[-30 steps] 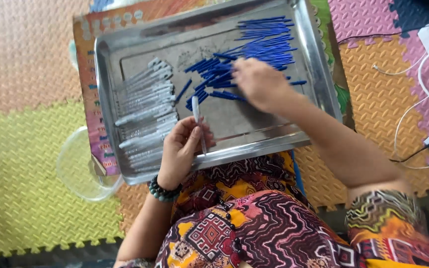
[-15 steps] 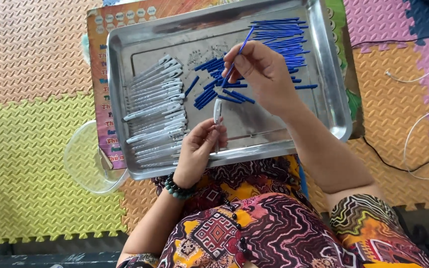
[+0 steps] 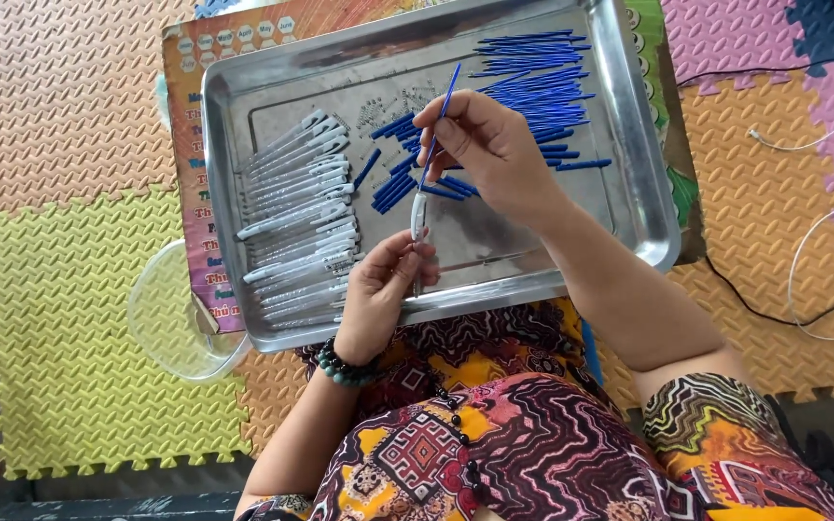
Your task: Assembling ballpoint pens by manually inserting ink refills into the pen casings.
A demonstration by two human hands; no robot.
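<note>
Blue refills (image 3: 533,82) and silvery-white pen barrels (image 3: 296,222) lie on a steel-grey tray (image 3: 644,174); floor mats (image 3: 69,318) are yellow, orange, pink; the dress (image 3: 494,444) zigzags maroon.

The far edge of the metal tray (image 3: 243,116) runs off the top of the picture. The left hand (image 3: 378,294) wraps the lower part of a white pen barrel (image 3: 419,214), hiding it. The right hand (image 3: 494,154) covers several of the loose blue refills (image 3: 533,82). Tiny pieces (image 3: 388,106) scattered mid-tray are too small to identify
</note>
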